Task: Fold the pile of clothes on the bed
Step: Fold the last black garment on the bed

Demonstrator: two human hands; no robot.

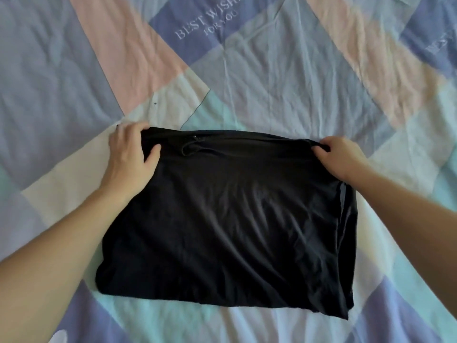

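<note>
Here, with the black garment (222, 219) lying flat on the bedspread (272, 82) and its far corners pinched by the left hand (131, 154) and right hand (338, 157), both should probably lift together and bring that edge evenly toward the near hem.

Hands (230, 154) grip black garment's (222, 219) far corners.

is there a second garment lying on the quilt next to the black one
No, the black garment is the only piece of clothing in view on the patchwork quilt, held at its far corners by the left hand and right hand.
</note>
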